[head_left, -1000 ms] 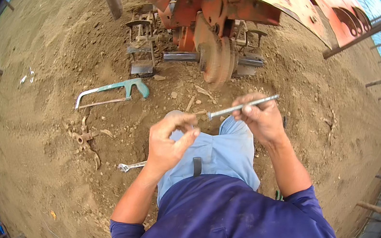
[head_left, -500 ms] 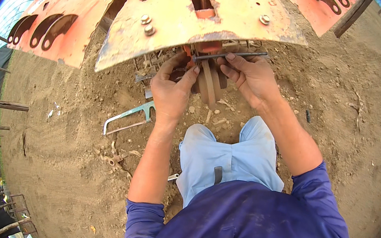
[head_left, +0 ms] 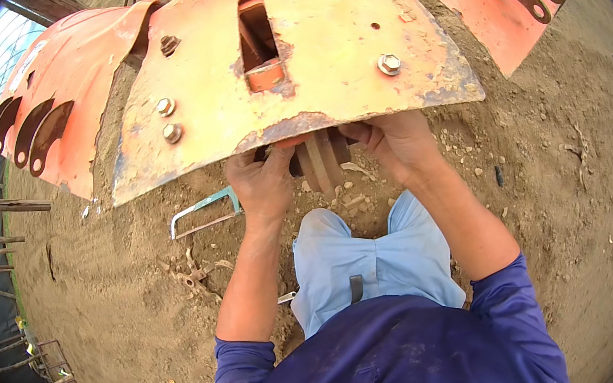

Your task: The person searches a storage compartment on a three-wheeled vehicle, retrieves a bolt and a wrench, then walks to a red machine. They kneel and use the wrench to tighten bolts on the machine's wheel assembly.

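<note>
A worn orange and yellow metal cover (head_left: 327, 45) with a rectangular slot and several bolts hangs over my hands. Beneath its near edge, my left hand (head_left: 260, 185) curls at the left side of some brown metal blades (head_left: 318, 163). The thumb points up and the fingertips pass behind the edge. My right hand (head_left: 402, 149) reaches under the same edge to the right of the blades, its fingers bent and partly covered. Whatever lies between the fingers of either hand is hidden. Under the cover, a bit of orange metal (head_left: 294, 140) shows between the hands.
On the soil left of my left forearm lies a hacksaw (head_left: 205, 213) with a teal frame. Dry roots (head_left: 193, 276) and a wrench end (head_left: 287, 297) are nearer me. A small dark cylinder (head_left: 498, 175) lies to the right. Another orange panel (head_left: 61, 94) extends left.
The view has shifted closer over the cover, which now hides more of both hands. A dark metal rod held in my right hand earlier is out of sight.
</note>
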`<state>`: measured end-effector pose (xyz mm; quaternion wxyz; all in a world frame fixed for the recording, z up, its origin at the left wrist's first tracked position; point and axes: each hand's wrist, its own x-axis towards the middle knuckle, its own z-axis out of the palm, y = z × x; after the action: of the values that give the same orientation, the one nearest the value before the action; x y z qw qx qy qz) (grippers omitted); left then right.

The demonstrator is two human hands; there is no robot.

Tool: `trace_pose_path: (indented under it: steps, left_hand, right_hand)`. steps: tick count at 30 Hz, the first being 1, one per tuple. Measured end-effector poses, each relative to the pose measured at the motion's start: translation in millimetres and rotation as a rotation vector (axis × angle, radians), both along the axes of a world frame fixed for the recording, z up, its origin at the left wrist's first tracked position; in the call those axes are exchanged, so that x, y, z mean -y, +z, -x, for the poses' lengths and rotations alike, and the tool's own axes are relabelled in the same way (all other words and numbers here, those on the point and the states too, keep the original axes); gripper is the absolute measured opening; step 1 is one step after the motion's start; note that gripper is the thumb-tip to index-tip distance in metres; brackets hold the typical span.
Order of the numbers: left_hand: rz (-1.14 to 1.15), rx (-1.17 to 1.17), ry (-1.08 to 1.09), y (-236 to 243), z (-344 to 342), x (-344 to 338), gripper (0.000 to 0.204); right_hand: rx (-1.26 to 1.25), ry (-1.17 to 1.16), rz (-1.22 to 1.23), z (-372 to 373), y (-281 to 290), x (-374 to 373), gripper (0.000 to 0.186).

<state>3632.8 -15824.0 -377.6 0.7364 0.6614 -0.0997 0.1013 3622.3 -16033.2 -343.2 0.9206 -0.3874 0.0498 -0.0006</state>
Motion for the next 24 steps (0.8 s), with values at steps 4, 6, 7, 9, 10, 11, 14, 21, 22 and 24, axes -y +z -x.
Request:
trace_pose_path:
  steps: [4,6,7,9,10,11,14,21,22,24]
  left_hand:
    - [-0.012,0.037,0.074,-4.9,-2.8,5.8,0.025]
    - [0.008,0.042,0.089,-4.5,-4.1,12.2,0.027]
    - [0.012,0.048,0.090,-5.3,-3.3,8.9,0.028]
    - [0.005,0.027,0.099,-4.8,-3.5,11.6,0.030]
    - [0.001,-0.036,0.174,-3.1,-4.1,16.8,0.030]
    - [-0.006,0.027,0.099,-4.2,-2.9,11.9,0.031]
    - [-0.015,0.045,0.089,-3.5,-0.5,7.6,0.031]
    - [0.046,0.022,0.089,-0.9,3.3,5.9,0.029]
    - [0.062,-0.023,0.166,1.5,1.1,18.8,0.027]
    - [0.018,0.021,0.076,1.3,0.8,20.8,0.027]
  right_hand:
    - [0.280,-0.292,0.757,-3.9,6.2,22.3,0.038]
    - [0.569,-0.474,1.110,-5.5,10.4,30.3,0.038]
    - [0.709,-0.514,1.366,-4.6,12.7,25.3,0.037]
    - [0.859,-0.517,1.639,-6.7,16.9,30.5,0.035]
    - [0.870,-0.485,1.657,-7.5,18.4,30.0,0.034]
    - [0.894,-0.379,1.740,-8.3,20.2,29.6,0.034]
    - [0.871,-0.457,1.709,-8.9,22.9,15.3,0.033]
    - [0.862,-0.417,1.684,-15.5,22.2,6.7,0.031]
    - [0.860,-0.424,1.685,-17.5,21.8,12.8,0.030]
    - [0.850,-0.413,1.692,-19.4,20.9,15.9,0.028]
